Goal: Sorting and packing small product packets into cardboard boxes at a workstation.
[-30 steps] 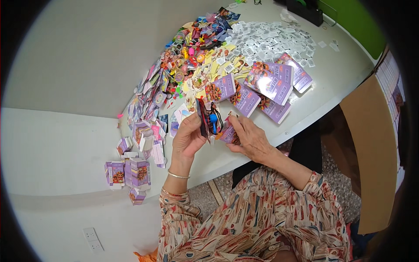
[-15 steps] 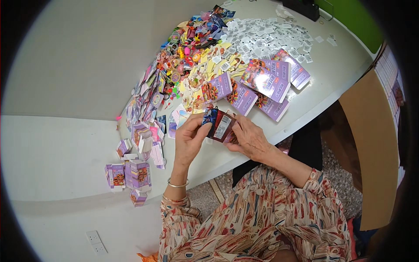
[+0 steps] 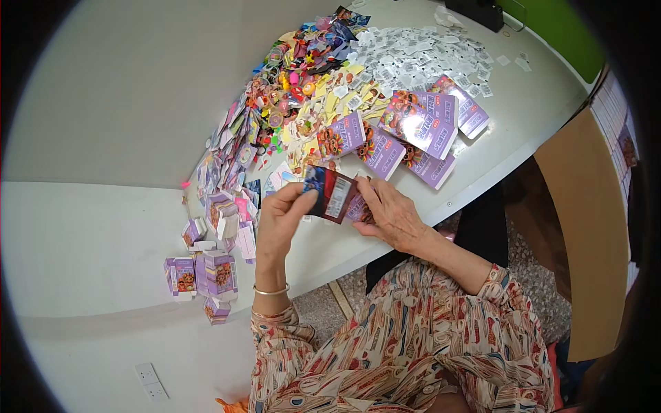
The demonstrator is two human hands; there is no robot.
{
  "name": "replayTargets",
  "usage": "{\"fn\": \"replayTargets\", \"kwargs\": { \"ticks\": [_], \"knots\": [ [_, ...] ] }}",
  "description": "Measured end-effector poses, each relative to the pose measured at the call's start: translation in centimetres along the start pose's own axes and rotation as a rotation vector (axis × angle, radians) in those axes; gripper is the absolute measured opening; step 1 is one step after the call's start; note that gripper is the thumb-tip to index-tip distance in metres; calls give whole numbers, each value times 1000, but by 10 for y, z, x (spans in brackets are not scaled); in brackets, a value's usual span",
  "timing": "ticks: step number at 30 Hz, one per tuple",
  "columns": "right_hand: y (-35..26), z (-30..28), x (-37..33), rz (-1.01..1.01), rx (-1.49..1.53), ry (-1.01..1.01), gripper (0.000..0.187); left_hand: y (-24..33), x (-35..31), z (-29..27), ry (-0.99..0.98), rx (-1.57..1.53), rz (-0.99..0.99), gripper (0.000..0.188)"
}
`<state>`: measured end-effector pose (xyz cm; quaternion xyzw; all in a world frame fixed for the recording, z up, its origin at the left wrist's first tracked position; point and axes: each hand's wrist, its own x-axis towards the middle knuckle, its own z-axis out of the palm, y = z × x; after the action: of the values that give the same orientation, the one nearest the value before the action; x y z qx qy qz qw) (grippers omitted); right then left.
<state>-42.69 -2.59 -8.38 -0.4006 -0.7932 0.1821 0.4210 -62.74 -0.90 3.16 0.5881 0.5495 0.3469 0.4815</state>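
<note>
My left hand [image 3: 281, 215] pinches one end of a small flat sachet [image 3: 329, 194], dark blue and dark red with a white printed patch. The sachet's other end meets a small purple printed pack [image 3: 360, 209], mostly covered by the fingers of my right hand [image 3: 396, 217]. Whether the sachet is partly inside that pack or only against it, I cannot tell. Just beyond my hands lie several flat purple printed packs [image 3: 381, 153], overlapping, and a spread of yellow and white paper pieces [image 3: 317, 131].
Small white labels [image 3: 420, 55] cover the far part of the table. Colourful small trinkets [image 3: 292, 79] and shiny cards [image 3: 224, 141] are heaped along the wall. Folded purple boxes [image 3: 219, 268] stand at the left. A large brown carton [image 3: 585, 234] is on the right.
My left hand has shifted left with the sachet, so more of the purple pack shows by my right hand. The right hand has barely moved.
</note>
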Motion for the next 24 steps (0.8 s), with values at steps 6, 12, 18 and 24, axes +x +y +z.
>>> {"fn": "replayTargets", "kwargs": {
  "ticks": [6,12,18,24],
  "knots": [
    [-1,-1,1,8,-18,-9,95,-9,12,-22,74,-757,-100,18],
    [-5,-2,3,13,-11,-20,94,-39,26,-58,417,-21,50,31],
    [1,-1,-2,32,-7,-5,93,-10,-12,8,229,655,439,30],
    [1,-1,-2,-25,70,22,98,-27,-18,48,127,798,526,28]
  ]
}}
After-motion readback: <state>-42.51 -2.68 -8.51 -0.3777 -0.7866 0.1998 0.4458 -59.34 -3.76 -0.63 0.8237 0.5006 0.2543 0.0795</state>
